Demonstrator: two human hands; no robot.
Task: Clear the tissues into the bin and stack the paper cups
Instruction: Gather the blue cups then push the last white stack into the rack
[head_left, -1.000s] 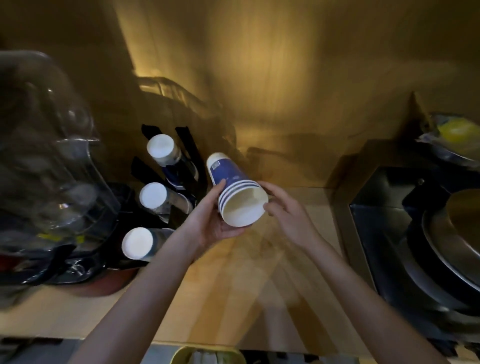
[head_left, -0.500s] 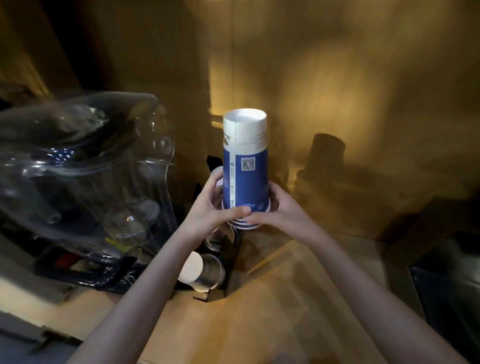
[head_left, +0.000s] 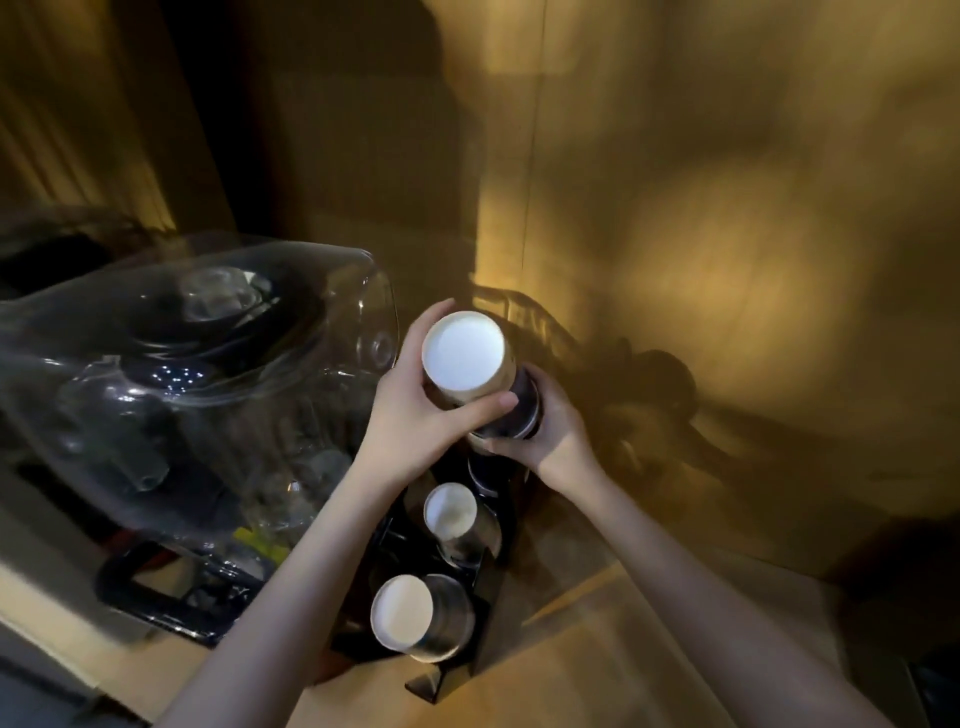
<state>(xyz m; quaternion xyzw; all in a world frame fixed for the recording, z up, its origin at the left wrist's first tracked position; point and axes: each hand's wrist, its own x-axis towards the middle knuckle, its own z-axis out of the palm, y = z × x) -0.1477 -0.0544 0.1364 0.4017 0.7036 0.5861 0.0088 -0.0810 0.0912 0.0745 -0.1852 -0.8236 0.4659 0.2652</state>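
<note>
**Both hands on the inverted cup stack, over the black rack**

Nearest the camera, two bare forearms reach forward across a wooden counter. Between them, low in the view, a black rack holds upside-down paper cups. The closest cup shows its pale round base, with a second cup just behind it in the same row. A further dark cup rim sits behind that one, mostly hidden under the hands.

Above the rack, the left hand is wrapped around the upper part of the cup stack — thumb across the front, fingers curled round the far left side. The stack is bottom-up and tilted a little toward the camera, so its white base faces upward. The right hand is closed on the lower, dark-banded end of the same stack, fingers under its rim and palm against the right side. The stack lies directly between the two hands, clamped by both, just over the back end of the rack; whether its rim touches the cup beneath cannot be told.

To the left of the hands stands a large clear plastic container, blurred, resting on dark objects.

Farthest back is a wood-toned wall — warm light and shadows fall across it.
</note>
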